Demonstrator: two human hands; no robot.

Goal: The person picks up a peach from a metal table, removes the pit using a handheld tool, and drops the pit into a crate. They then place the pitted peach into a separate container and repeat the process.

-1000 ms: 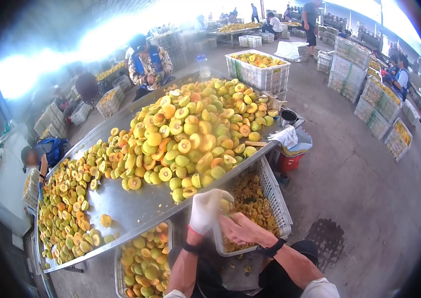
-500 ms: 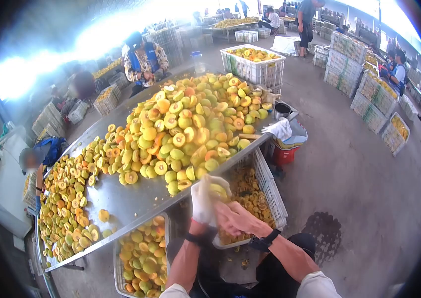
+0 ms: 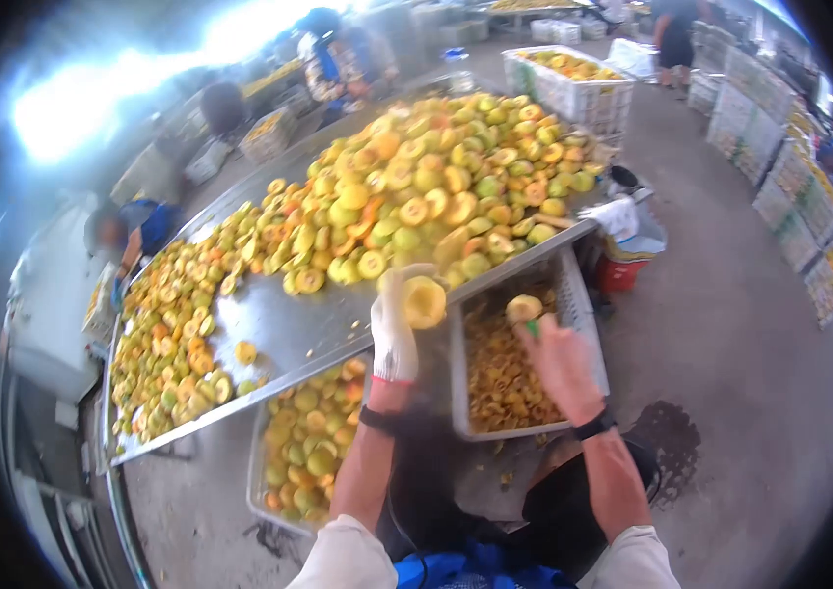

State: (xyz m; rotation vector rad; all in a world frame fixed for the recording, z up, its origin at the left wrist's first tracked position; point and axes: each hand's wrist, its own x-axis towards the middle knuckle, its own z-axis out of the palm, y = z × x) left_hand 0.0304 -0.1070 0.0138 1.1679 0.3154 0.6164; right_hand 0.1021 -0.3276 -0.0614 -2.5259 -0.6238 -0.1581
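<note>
My left hand, in a white knit glove, is closed around a halved yellow peach at the table's near edge. A round hollow shows in its cut face. My right hand, bare and blurred, grips a small green-handled tool over the crate of pits and scraps. At the tool's far end is a round pale-yellow piece of peach; its working end is hidden. Beyond my left hand, a big heap of peach halves lies on the metal table.
A white crate of peaches stands under the table edge at left. At the table's right corner are a dark cup, a white cloth and a red bucket. Stacked crates line the right; co-workers sit across the table.
My hands were together on a peach and have come apart. The right one moved right, over the pit crate, with the tool and pale piece; the left keeps the peach half. The view has shifted.
</note>
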